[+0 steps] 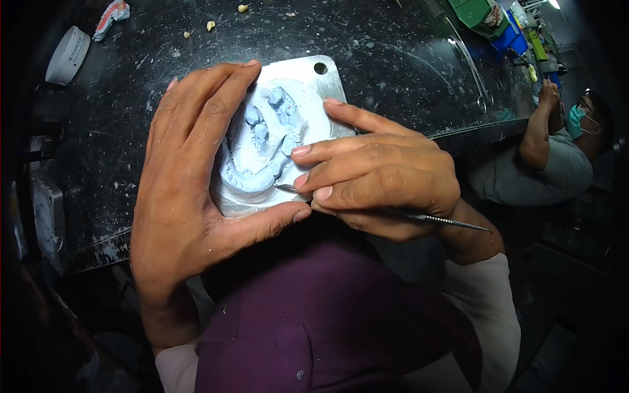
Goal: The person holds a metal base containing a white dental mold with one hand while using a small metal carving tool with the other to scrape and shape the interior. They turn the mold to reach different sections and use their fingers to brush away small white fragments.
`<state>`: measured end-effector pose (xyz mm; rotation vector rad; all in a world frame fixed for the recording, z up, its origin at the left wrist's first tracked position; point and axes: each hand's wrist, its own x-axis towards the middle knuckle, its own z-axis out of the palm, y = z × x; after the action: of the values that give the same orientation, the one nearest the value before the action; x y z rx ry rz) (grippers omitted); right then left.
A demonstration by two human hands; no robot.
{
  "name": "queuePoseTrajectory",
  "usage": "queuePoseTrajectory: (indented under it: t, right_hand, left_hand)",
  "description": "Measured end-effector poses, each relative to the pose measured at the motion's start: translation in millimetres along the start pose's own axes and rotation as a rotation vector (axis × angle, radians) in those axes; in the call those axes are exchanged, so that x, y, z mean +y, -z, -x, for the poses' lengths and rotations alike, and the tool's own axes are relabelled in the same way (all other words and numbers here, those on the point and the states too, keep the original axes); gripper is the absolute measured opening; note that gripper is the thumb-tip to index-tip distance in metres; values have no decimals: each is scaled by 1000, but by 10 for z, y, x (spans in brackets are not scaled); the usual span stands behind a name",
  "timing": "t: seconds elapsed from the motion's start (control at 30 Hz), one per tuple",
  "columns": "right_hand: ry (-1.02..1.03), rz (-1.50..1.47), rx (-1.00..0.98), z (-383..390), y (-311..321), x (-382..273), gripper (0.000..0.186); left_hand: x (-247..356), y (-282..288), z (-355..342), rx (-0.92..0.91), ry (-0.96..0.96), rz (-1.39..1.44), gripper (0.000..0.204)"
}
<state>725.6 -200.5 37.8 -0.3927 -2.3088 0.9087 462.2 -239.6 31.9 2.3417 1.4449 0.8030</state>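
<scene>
My left hand (187, 190) grips a square metal plate (308, 75) that carries a pale blue-grey dental cast (262, 147), thumb under its near edge and fingers over its left side. My right hand (380, 180) holds a thin metal carving tool (432, 219); its handle sticks out to the right past my wrist and its tip rests at the cast's near right edge. The fingertips of my right hand touch the cast's right side. The plate is held just above the edge of a dark speckled benchtop (367, 46).
A white round lid or tub (67, 56) and a pink-and-white denture piece (111, 14) lie at the bench's far left. Small wax crumbs (211, 26) dot the bench. Another person in a face mask (557, 144) works at the right. Green and blue boxes (491, 19) stand at the far right.
</scene>
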Motion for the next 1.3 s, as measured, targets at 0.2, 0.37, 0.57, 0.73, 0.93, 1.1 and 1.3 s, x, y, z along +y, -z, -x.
queuePoseTrajectory:
  t: [0.2, 0.37, 0.57, 0.73, 0.93, 1.1, 1.3]
  right_hand:
    - [-23, 65, 101, 97, -182, 0, 27]
    - [-12, 137, 95, 143, -177, 34, 26]
    - [-55, 41, 104, 78, -103, -14, 27]
    - [-25, 150, 57, 64, -29, 38, 24]
    - [31, 170, -12, -49, 195, 125, 17]
    - [124, 109, -105, -110, 343, 325, 14]
    - [203, -24, -194, -246, 484, 487, 13]
  left_hand:
    - [52, -11, -10, 21, 16, 28, 115]
    - [38, -34, -8, 36, 22, 49, 117]
    - [47, -21, 0, 33, 29, 14, 117]
    - [26, 0, -9, 16, 3, 27, 117]
    - [-21, 41, -9, -7, 5, 35, 116]
    - [-77, 89, -80, -44, -83, 21, 115]
    - [-84, 154, -81, -77, -60, 70, 115]
